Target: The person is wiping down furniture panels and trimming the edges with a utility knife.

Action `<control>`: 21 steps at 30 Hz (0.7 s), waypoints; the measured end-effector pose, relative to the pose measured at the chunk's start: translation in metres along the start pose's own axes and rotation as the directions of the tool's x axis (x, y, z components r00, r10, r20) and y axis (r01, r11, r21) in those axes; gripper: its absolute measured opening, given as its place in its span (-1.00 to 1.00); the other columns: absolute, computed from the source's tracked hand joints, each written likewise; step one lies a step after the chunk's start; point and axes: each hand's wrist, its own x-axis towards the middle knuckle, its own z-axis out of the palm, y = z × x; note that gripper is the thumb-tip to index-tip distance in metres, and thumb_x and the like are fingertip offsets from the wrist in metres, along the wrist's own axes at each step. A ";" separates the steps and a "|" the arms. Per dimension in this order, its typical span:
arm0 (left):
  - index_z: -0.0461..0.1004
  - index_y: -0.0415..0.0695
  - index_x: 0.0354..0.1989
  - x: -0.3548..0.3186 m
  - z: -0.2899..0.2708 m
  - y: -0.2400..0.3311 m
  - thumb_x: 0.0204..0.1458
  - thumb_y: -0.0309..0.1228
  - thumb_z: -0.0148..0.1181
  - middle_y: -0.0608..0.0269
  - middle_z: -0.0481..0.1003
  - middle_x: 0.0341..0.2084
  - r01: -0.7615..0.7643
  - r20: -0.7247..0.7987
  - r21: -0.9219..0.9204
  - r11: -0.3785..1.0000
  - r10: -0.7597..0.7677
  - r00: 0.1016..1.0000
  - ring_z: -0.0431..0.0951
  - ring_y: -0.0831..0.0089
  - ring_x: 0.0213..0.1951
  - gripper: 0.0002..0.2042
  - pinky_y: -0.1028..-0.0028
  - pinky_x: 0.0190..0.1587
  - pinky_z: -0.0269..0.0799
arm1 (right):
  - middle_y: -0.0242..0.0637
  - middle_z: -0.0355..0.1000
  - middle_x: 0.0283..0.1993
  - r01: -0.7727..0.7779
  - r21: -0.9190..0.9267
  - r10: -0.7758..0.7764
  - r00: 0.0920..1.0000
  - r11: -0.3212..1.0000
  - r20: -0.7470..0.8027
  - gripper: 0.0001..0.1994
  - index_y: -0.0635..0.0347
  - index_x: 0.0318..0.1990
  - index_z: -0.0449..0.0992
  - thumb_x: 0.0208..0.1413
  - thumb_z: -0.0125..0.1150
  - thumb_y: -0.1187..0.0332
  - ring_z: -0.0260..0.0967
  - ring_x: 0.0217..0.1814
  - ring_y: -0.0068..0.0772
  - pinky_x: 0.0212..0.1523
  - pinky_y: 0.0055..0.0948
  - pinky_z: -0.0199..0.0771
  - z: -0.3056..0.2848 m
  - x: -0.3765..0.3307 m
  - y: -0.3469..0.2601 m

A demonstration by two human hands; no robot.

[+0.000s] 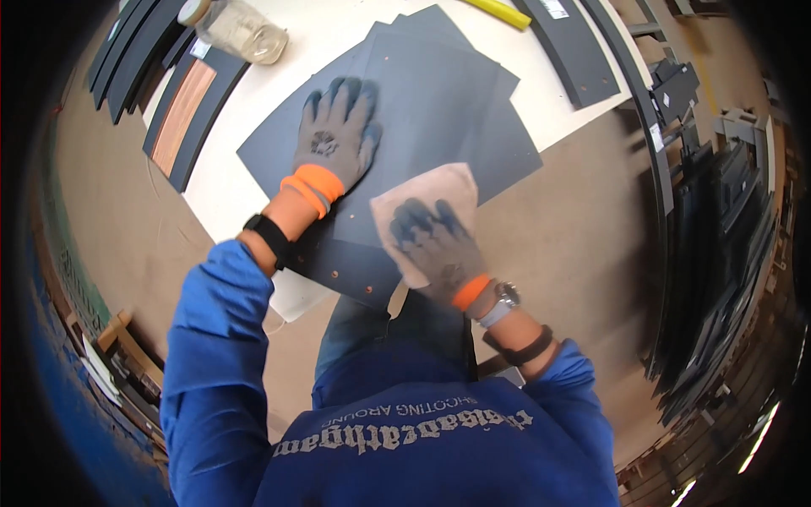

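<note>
Head view, looking straight down over my blue sleeves. Landmark: the stack of dark grey sheets (439, 110) lying on the white tabletop (228, 186). The sheets are thin, flat and matte, fanned slightly so their corners stick out at different angles; the nearest one overhangs the table edge toward me and has a row of small round holes along its near border.

My left hand (334, 135), in a grey knit glove with dark coated fingertips and an orange cuff, lies flat on the left part of the stack, fingers spread apart, palm pressing down, gripping nothing.

My right hand (435, 241), same kind of glove, sits on the near right part of the stack, fingers a little apart and pressed flat onto a pinkish-tan cloth (427, 198). The cloth is soft, crumpled and roughly rectangular, lying between glove and sheet.

Beyond the stack's far left corner, a clear glass jar (241, 32) lies on its side with a pale lid; I cannot tell what is in it. Left of the stack, a dark panel with a copper-coloured strip (182, 118) leans past the table edge. Beyond the stack, at the far edge, a yellow bar (500, 12); to its right, a long dark plank (574, 51).
</note>
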 end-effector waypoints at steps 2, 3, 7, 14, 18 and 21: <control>0.15 -0.12 0.26 0.025 -0.022 0.009 0.13 -0.19 -0.08 -0.02 0.13 0.26 -0.201 0.093 0.119 0.972 0.190 0.977 0.08 0.10 0.30 -0.47 0.16 0.31 -0.07 | -0.23 0.24 0.25 0.026 -0.049 -0.023 0.998 0.998 0.053 -0.52 0.04 0.11 0.39 -0.02 0.07 0.17 0.02 0.39 -0.20 0.41 -0.03 -0.20 -0.006 -0.002 0.018; 0.15 -0.11 0.26 0.036 -0.022 0.013 0.13 -0.16 -0.08 0.01 0.11 0.27 -0.277 0.055 0.093 0.956 0.273 0.960 0.06 0.13 0.31 -0.46 0.18 0.33 -0.10 | -0.23 0.27 0.22 0.079 -0.086 -0.080 0.997 0.993 -0.005 -0.54 0.02 0.09 0.41 -0.03 0.09 0.19 0.06 0.37 -0.18 0.40 -0.02 -0.15 -0.007 0.000 0.022; 0.14 -0.08 0.27 0.059 0.003 0.026 0.11 -0.08 -0.06 0.10 0.09 0.30 -0.425 -0.007 0.045 0.904 0.426 0.905 0.00 0.21 0.34 -0.42 0.19 0.38 -0.19 | -0.23 0.25 0.24 0.084 -0.044 -0.081 0.994 0.995 0.069 -0.55 0.03 0.12 0.39 0.01 0.02 0.22 0.04 0.38 -0.22 0.41 -0.04 -0.16 -0.021 0.008 0.010; 0.09 -0.05 0.30 0.063 0.012 0.025 0.10 -0.04 -0.06 0.14 0.09 0.30 -0.431 0.022 0.020 0.902 0.431 0.902 -0.05 0.23 0.36 -0.39 0.18 0.39 -0.21 | -0.29 0.14 0.32 0.246 0.058 -0.248 0.968 0.967 0.030 -0.49 0.05 0.21 0.28 0.07 -0.03 0.18 -0.05 0.42 -0.33 0.46 -0.17 -0.26 0.025 0.055 -0.027; 0.11 -0.07 0.28 0.054 0.006 0.023 0.09 -0.03 -0.04 0.15 0.10 0.29 -0.388 0.014 -0.014 0.922 0.388 0.922 -0.03 0.24 0.35 -0.38 0.17 0.39 -0.21 | -0.27 0.13 0.31 0.194 0.037 -0.197 0.943 0.980 0.268 -0.44 0.05 0.21 0.28 -0.01 0.08 0.16 -0.07 0.43 -0.30 0.46 -0.13 -0.27 -0.017 0.001 0.006; 0.13 -0.08 0.27 0.056 0.008 0.026 0.08 -0.03 -0.03 0.14 0.10 0.29 -0.377 -0.012 -0.009 0.926 0.377 0.926 -0.02 0.24 0.35 -0.39 0.17 0.39 -0.20 | -0.24 0.13 0.30 0.181 0.064 -0.192 0.946 0.981 0.261 -0.38 0.07 0.22 0.26 -0.07 0.12 0.15 -0.05 0.42 -0.28 0.45 -0.12 -0.25 -0.018 0.001 0.008</control>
